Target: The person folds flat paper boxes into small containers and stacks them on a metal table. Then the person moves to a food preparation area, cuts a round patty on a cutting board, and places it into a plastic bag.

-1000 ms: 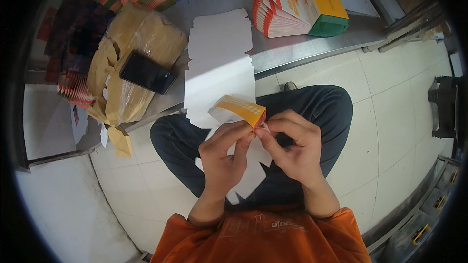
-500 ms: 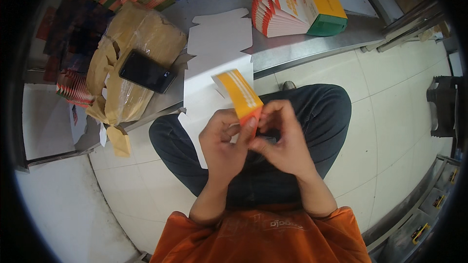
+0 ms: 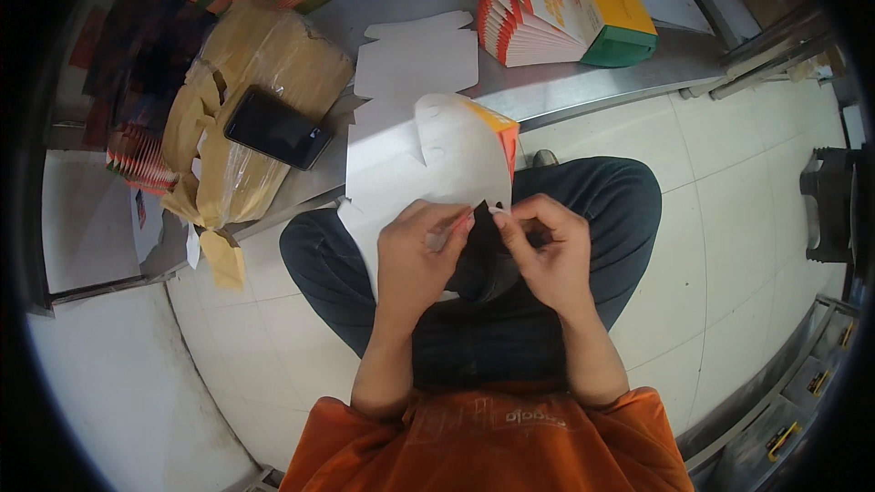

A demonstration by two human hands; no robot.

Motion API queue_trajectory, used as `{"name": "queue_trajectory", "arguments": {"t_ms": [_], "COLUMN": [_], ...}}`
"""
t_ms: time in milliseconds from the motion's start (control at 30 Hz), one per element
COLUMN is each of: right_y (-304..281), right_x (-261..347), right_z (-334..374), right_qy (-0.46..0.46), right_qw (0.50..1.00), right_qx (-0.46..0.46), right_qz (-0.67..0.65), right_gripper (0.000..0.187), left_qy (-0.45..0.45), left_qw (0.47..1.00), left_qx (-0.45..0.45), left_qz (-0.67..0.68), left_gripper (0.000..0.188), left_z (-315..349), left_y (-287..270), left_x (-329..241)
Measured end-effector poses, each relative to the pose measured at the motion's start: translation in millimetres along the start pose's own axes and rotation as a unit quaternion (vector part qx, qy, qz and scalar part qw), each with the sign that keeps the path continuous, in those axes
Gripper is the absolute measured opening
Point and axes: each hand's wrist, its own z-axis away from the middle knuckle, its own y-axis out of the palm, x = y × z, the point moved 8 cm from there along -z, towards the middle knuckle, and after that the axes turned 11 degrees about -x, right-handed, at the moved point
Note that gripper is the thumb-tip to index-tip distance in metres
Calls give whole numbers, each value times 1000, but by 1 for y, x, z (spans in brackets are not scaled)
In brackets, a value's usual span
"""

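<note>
Above dark trousers [image 3: 606, 196], seemingly partway through folding: creased already along right side of white carton [image 3: 469, 150], showing yellow and orange; left unjoined at near edge, by look of it. Pinching it there with left hand [image 3: 415, 251] and right hand [image 3: 554, 253], fingertips pressed together, exact hold hard to tell; sitting just beyond fingertips, over flat white blanks [image 3: 415, 64]

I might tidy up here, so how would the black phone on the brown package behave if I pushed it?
The black phone is probably stiff, being a flat, straight-edged slab. That flat shape should slide rather than roll. It may slip fairly easily, since the brown package beneath has shiny clear wrap.
</note>
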Motion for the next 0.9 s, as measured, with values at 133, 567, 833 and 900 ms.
{"name": "queue_trajectory", "arguments": {"t_ms": [133, 567, 833, 900], "right_y": [0, 18, 15, 24], "right_x": [30, 33, -23, -25], "right_z": [-6, 2, -5, -3], "right_qy": [-180, -197, 31, 77], "right_qw": [978, 970, 990, 982], "right_qx": [21, 84, 44, 59], "right_qz": [107, 118, -132, -160], "right_gripper": [11, 10, 45, 57], "left_qy": [-117, -89, -60, -73], "left_qw": [978, 947, 922, 925], "left_qx": [-19, 17, 9, -30], "left_qz": [169, 308, 383, 370], "left_gripper": [15, 22, 29, 27], "left_z": [-2, -3, -8, -19], "left_y": [2, 21, 31, 31], "left_x": [27, 27, 3, 5]}}
